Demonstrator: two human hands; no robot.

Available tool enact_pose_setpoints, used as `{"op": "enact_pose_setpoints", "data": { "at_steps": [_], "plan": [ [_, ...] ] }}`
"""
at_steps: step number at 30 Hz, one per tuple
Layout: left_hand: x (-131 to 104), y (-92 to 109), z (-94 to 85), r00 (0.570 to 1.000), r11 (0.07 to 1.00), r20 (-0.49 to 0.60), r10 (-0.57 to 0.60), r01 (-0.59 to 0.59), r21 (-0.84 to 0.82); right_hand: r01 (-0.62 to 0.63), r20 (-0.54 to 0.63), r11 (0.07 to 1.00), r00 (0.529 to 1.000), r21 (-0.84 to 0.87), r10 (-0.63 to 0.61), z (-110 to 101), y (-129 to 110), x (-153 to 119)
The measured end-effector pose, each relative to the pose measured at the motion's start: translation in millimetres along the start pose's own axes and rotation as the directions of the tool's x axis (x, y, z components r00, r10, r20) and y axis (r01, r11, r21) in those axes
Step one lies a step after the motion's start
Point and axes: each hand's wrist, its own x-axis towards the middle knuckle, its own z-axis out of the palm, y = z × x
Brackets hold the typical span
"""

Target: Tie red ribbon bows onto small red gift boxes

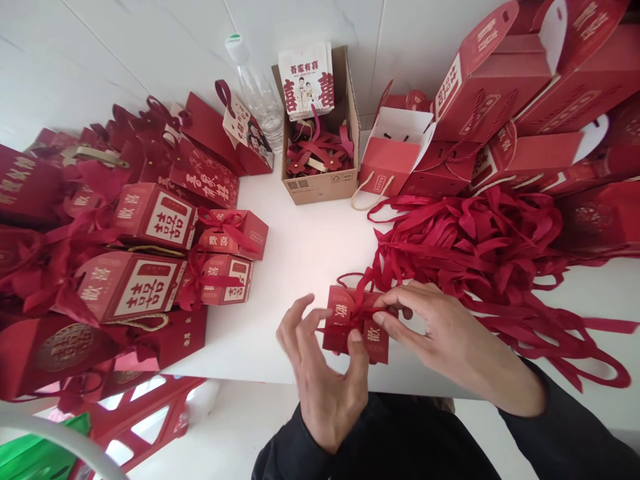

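Observation:
A small red gift box (375,343) with pale Chinese characters lies near the front edge of the table. Red ribbon (357,307) is wrapped over its top and gathered in a loop or bow at the middle. My right hand (425,327) pinches the ribbon between thumb and index finger at the box's right side. On the left, my left hand (325,373) has its fingers spread, with the thumb tip at the ribbon on the box and the other fingers by its left edge. The box's underside is hidden. A thin dark cord loop (349,275) shows behind it.
A heap of loose red ribbons (465,233) lies to the right. Red boxes (500,80) are stacked behind it. Finished-looking bowed boxes (233,233) crowd the left. At the back stand a cardboard box (320,190) and a clear plastic bottle (257,93) against the wall.

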Motion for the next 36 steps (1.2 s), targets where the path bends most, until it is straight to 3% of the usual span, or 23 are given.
{"op": "enact_pose_setpoints", "data": {
  "at_steps": [2,6,10,19,24,27,32,36],
  "plan": [
    [-9.9,-1.5,-5.5,0.998,0.997,-0.052,0.032,-0.028,0.077,-0.025,-0.003,1.0,1.0,0.008,0.025,-0.4,0.1,-0.4],
    [-22.8,-6.8,-7.2,0.994,0.971,-0.017,0.105,-0.099,0.218,-0.019,-0.044,1.0,0.999,0.007,0.02,1.3,0.7,1.2],
    [-21.7,-9.8,-5.2,0.987,0.964,-0.033,0.159,-0.148,0.22,0.007,-0.076,1.0,0.997,-0.002,-0.007,1.7,0.6,2.0],
    [-23.6,-16.8,-14.0,0.988,0.969,0.018,0.152,-0.152,0.195,0.005,-0.13,0.999,0.991,-0.04,-0.01,0.9,-2.7,0.2],
    [-22.7,-20.8,-22.4,0.999,1.0,0.036,0.031,-0.031,-0.003,0.025,-0.132,0.998,0.991,-0.064,-0.033,-8.4,-2.5,1.9],
    [-17.7,-25.3,-26.2,0.996,0.987,0.036,-0.081,0.085,-0.138,0.119,-0.172,0.985,0.975,-0.128,-0.14,-12.0,4.2,10.0],
    [-8.0,-34.1,-26.9,0.989,0.986,0.131,-0.072,0.091,-0.14,0.233,-0.04,0.961,0.97,-0.148,-0.241,-6.7,16.4,28.4],
    [-6.1,-38.2,-25.3,0.974,0.956,0.161,-0.157,0.191,-0.224,0.21,-0.051,0.969,0.975,-0.132,-0.218,-5.6,16.3,32.7]
  ]
}}
